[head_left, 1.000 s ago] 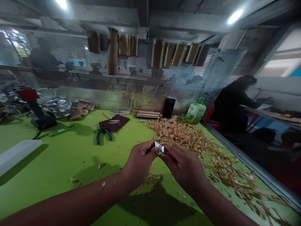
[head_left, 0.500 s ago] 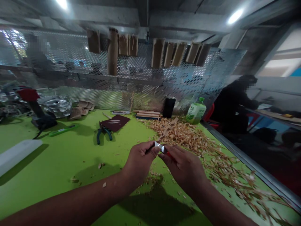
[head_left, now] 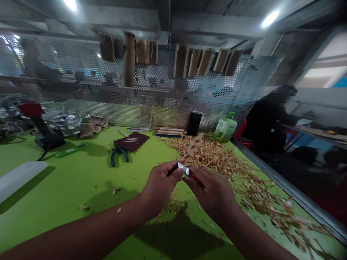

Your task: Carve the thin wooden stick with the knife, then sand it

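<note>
Both hands at lower center of the frame, close together, above the green tabletop (head_left: pixel 89 177). Left hand (head_left: pixel 158 186): fingers closed round the near end of a carved wood strip (head_left: pixel 193 147), thumb at the blade. Strip slants up and right, far end over the shavings. Right hand (head_left: pixel 215 187): fingers curled shut on the red handle of a knife (head_left: pixel 183 168), bright blade across the strip's near end. Exact contact at the cut hidden by fingers.

Wood chip (head_left: pixel 119 209) on left forearm. Loose crumbs below the hands. White block (head_left: pixel 23 178) at left edge. Shavings pile (head_left: pixel 217 157) runs from center to lower right.

Farther: pliers (head_left: pixel 119 155) left of center, handles toward camera, jaws by a dark red sheet (head_left: pixel 134 141) with pale slivers on it. Green-handled tool (head_left: pixel 72 150) lies left of them. Black stand with red top (head_left: pixel 32 109) farther left, curved wood pieces (head_left: pixel 93 127) right of it.

Back of table: stacked wood strips (head_left: pixel 170 132), upright black slab (head_left: pixel 194 124), green-capped bottle (head_left: pixel 225 129). Behind: perforated screen (head_left: pixel 162 94), bamboo pieces (head_left: pixel 129 61) hanging upper center. Person in black (head_left: pixel 268 119) seated at right.
</note>
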Demonstrator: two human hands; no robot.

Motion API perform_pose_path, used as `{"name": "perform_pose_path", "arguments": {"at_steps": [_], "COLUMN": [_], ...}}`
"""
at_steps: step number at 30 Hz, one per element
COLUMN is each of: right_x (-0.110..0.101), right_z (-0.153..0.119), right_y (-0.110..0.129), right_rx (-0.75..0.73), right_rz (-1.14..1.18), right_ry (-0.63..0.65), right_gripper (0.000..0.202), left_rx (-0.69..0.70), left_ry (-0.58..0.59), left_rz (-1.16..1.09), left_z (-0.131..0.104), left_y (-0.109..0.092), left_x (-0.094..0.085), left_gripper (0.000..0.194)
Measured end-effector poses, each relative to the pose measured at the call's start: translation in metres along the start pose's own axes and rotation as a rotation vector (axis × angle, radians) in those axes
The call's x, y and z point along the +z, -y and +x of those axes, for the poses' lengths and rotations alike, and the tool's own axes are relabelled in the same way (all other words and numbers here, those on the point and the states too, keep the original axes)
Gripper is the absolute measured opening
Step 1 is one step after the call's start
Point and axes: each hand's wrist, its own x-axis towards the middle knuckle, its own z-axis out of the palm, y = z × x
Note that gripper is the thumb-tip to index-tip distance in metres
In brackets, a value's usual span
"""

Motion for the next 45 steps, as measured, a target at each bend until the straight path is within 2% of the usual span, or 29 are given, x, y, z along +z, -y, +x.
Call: {"name": "perform_pose_path", "arguments": {"at_steps": [5, 13, 22, 31, 45], "right_x": [0.0009, -0.0006, 0.0004, -0.0008, -0.0021], "right_z": [-0.0008, -0.0013, -0.0006, -0.0001, -0.0011], "right_y": [-0.0011, 0.0022, 0.0021, 0.0013, 0.0032], "right_rx": [-0.008, -0.011, -0.023, 0.002, -0.013], "right_rz": [0.029, -0.009, -0.04, 0.051, 0.006], "right_ry": [0.003, -0.019, -0.032, 0.009, -0.02], "right_gripper": [0.028, 0.034, 0.034, 0.029, 0.032], "left_rx": [-0.051, -0.034, -0.03, -0.074, -0.092], "left_ry": [0.043, 0.01, -0.088, 0.023, 0.0], "left_rz": [-0.146, -0.113, -0.033, -0.204, -0.196], "left_z": [0.0015, 0.0011, -0.0008, -0.0018, -0.0018], "left_y": [0.0049, 0.0029, -0.0015, 0.0042, 0.003], "left_x": [-0.0015, -0.0003, 0.0026, 0.0016, 0.001], "left_gripper": [0.026, 0.023, 0.019, 0.031, 0.03]}}
